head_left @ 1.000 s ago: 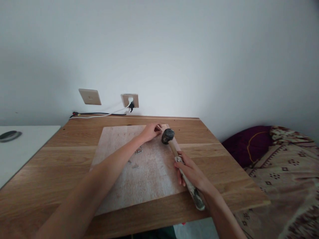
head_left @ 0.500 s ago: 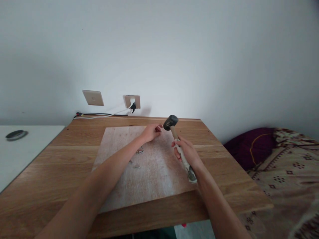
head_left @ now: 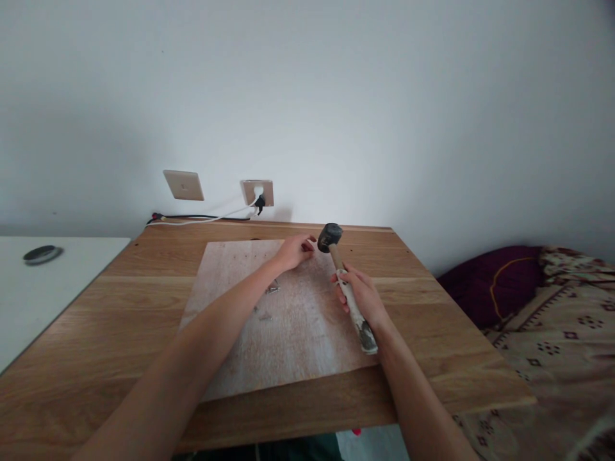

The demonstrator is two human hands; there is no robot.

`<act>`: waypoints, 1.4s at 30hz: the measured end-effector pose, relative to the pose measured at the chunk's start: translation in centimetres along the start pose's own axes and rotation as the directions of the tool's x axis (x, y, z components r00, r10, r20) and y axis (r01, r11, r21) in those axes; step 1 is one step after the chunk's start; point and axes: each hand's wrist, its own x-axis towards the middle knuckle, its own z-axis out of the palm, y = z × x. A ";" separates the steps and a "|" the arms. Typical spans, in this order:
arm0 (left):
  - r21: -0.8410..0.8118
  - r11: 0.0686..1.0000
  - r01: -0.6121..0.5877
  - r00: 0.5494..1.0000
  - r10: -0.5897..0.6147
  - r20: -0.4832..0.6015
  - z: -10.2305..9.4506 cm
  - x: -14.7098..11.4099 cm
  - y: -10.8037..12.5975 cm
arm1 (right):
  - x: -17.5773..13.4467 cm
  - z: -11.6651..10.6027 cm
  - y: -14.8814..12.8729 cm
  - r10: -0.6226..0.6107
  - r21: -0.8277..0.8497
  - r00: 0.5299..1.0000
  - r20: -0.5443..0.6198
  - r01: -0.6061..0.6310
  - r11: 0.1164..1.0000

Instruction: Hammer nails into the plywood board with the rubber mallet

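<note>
Head view: right hand (head_left: 364, 292) wraps the mallet (head_left: 354, 308), its black head raised at 2 o'clock of the left hand (head_left: 295, 252) and just beside it, height gap unclear; left hand is half-curled at the board's (head_left: 307, 333) 1 o'clock edge, can't tell if it's pinching anything. Main risk looks like a struck left hand, since an off-line swing would have little room to spare. Metal bits (head_left: 273, 289) at 8 o'clock of that hand could roll if jolted, and the board might skid, just lying on the surface (head_left: 432, 326).
</note>
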 end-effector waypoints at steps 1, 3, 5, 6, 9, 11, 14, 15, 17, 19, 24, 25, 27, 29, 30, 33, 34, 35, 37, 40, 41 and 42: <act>0.002 1.000 -0.005 1.000 0.005 0.003 -0.1 -0.1 0.0 | -0.1 0.0 0.0 0.000 -0.002 1.000 -0.003 0.000 1.000; 0.001 1.000 -0.009 1.000 0.009 0.009 -0.1 -0.2 0.0 | -0.3 0.1 0.1 -0.002 -0.004 1.000 -0.003 0.002 1.000; -0.006 1.000 -0.007 1.000 0.007 0.016 -0.2 -0.2 0.0 | -0.5 0.3 0.2 -0.005 0.003 1.000 0.002 0.005 1.000; -0.006 1.000 -0.006 1.000 0.006 0.018 -0.2 -0.2 0.0 | -0.6 0.4 0.3 -0.007 0.008 1.000 0.004 0.007 1.000; 0.029 1.000 -0.007 1.000 0.007 0.013 -0.2 -0.1 0.0 | -0.6 0.6 0.6 -0.016 0.009 1.000 0.003 0.016 1.000; 0.061 0.998 -0.004 1.000 0.003 0.015 -0.3 0.0 0.1 | -0.6 0.6 0.6 -0.021 0.000 1.000 0.011 0.021 1.000; 0.076 0.997 0.017 1.000 -0.019 0.024 -0.3 0.0 0.2 | -0.7 0.7 0.6 -0.025 0.006 0.999 0.021 0.025 1.000; 0.077 0.997 0.024 0.999 -0.026 0.026 -0.2 0.1 0.3 | -0.7 0.8 0.5 -0.028 0.014 0.999 0.018 0.028 1.000; 0.085 0.996 0.034 0.999 -0.037 0.029 -0.1 0.1 0.5 | -0.8 0.9 0.5 -0.038 0.018 0.999 0.013 0.038 0.999; 0.092 0.995 0.041 0.998 -0.044 0.037 -0.2 0.1 0.9 | -0.9 1.0 0.4 -0.040 0.006 0.999 0.018 0.040 0.999; 0.233 0.971 -0.061 0.996 0.044 0.076 -3.6 -0.9 2.1 | -1.1 0.9 0.1 -0.035 0.011 0.999 -0.015 0.035 0.999; 0.269 0.958 -0.098 0.987 0.061 0.146 -4.9 -1.4 2.4 | -1.1 0.8 0.0 -0.033 0.010 0.999 -0.022 0.033 0.999; 0.274 0.952 -0.136 0.925 0.023 0.379 -7.5 -2.5 2.9 | -1.1 0.7 0.0 -0.025 0.008 0.999 -0.024 0.025 1.000; 0.274 0.954 -0.124 0.855 -0.037 0.517 -9.5 -3.7 3.4 | -1.1 0.6 0.0 -0.015 0.013 1.000 -0.018 0.015 1.000; 0.276 0.954 -0.117 0.839 -0.054 0.542 -10.1 -4.2 3.7 | -1.1 0.6 0.0 -0.012 0.017 1.000 -0.014 0.013 1.000; 0.257 0.961 -0.105 0.837 -0.054 0.545 -10.6 -5.5 4.1 | -1.1 0.8 0.1 -0.012 0.023 1.000 -0.002 0.012 1.000; 0.238 0.966 -0.096 0.836 -0.052 0.546 -10.4 -5.8 4.1 | -1.1 0.9 0.1 -0.015 0.027 1.000 0.001 0.015 1.000; 0.220 0.972 -0.083 0.838 -0.052 0.544 -10.1 -6.0 4.1 | -1.1 0.9 0.1 -0.018 0.032 1.000 0.003 0.018 0.999; 0.197 0.978 -0.065 0.841 -0.053 0.538 -9.7 -6.3 3.9 | -1.2 1.0 0.1 -0.022 0.038 1.000 0.004 0.022 0.999; 0.199 0.977 -0.075 0.857 -0.039 0.515 -9.5 -6.4 3.6 | -1.1 1.0 0.2 -0.014 0.031 1.000 0.021 0.014 0.999; 0.204 0.976 -0.080 0.869 -0.032 0.494 -9.5 -6.3 3.4 | -1.1 1.0 0.2 -0.013 0.029 0.999 0.029 0.012 1.000; 0.212 0.974 -0.082 0.884 -0.027 0.466 -9.5 -6.1 3.3 | -1.1 0.9 0.3 -0.014 0.028 0.999 0.035 0.013 1.000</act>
